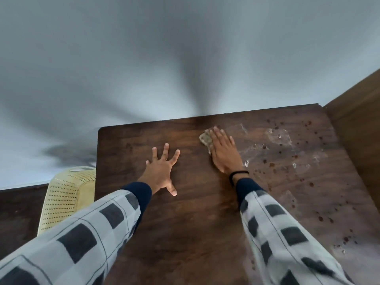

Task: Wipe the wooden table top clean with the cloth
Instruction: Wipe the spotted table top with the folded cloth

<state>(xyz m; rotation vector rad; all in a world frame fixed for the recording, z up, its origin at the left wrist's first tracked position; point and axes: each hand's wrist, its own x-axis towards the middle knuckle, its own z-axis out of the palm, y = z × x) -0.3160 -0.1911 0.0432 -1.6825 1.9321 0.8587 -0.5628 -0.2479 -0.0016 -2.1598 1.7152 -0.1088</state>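
Note:
The dark wooden table top [185, 212] fills the lower middle of the head view. My right hand [224, 153] lies flat on a small beige cloth [205, 139] near the table's far edge; the cloth's left end pokes out past my fingers. To the right of that hand are wet whitish smears [281, 136] and several reddish-brown spots [271, 164], running down the table's right side. My left hand [162, 171] rests flat on the wood left of centre, fingers spread, holding nothing.
A cream perforated plastic chair [67, 194] stands against the table's left edge. A grey-white wall rises behind the table. A brown wooden panel [357, 124] borders the table on the right. Dark floor shows at the lower left.

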